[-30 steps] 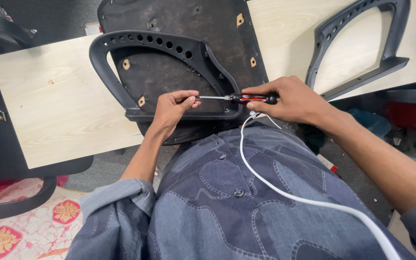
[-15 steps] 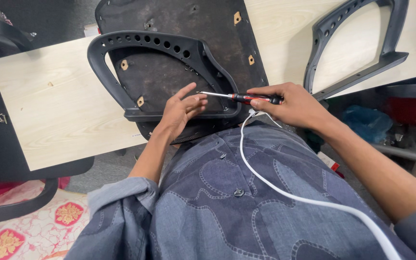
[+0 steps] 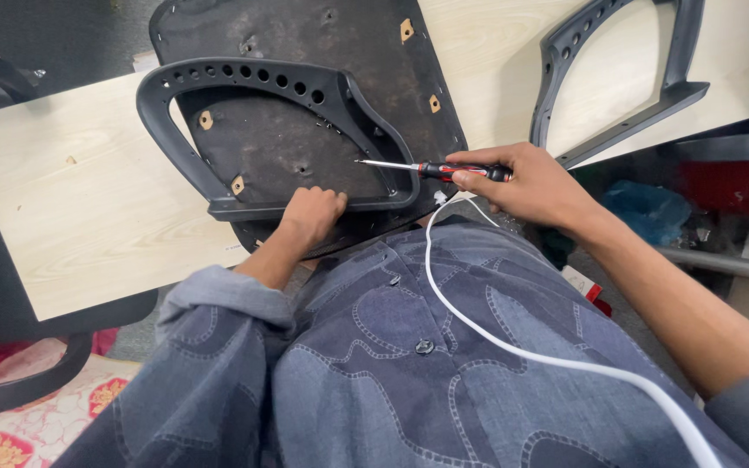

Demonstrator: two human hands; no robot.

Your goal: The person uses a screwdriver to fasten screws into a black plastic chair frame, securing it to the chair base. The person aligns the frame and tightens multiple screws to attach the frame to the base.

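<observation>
Screwdriver (image 3: pixel 431 168) in right hand (image 3: pixel 535 184); left hand (image 3: pixel 312 215) on armrest (image 3: pixel 244 130)

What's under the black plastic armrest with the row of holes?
Under the black plastic armrest lies the upturned black seat base, on a pale wooden tabletop. The left hand covers the armrest's lower bar, hiding what is beneath.

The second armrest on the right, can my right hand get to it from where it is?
Probably yes: the right hand lies just below the second armrest, nothing between, though it holds a screwdriver.
</observation>
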